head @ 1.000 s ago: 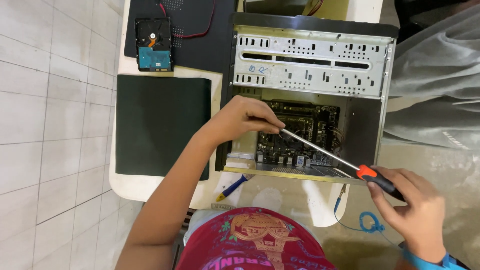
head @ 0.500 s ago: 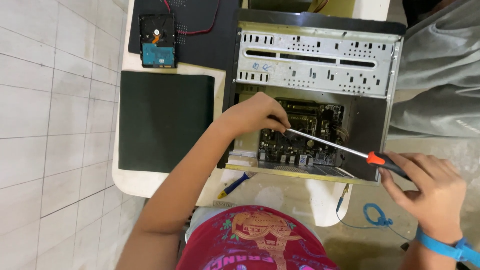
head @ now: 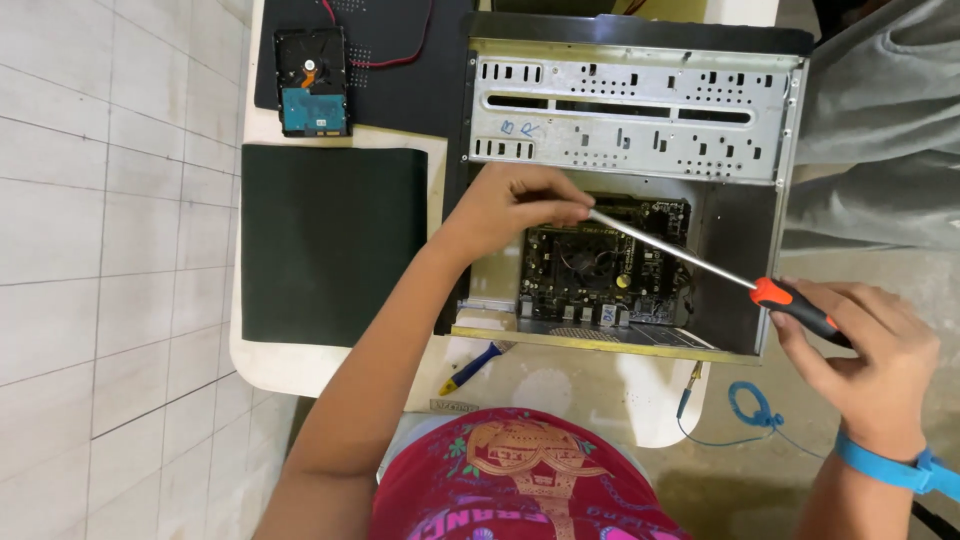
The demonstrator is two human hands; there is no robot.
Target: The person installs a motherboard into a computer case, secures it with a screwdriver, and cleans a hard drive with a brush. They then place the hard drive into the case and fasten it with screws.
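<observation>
The right hand holds the long screwdriver by its handle, grip closed around it, slanting into the open computer case; the left hand pinches its tip, steadying it (above the motherboard).

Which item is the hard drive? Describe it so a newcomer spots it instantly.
Start at the open computer case on the white table. Left of it lies a black mat; the hard drive lies on that mat's left end. It alone shows a blue circuit board on a black slab.
</observation>
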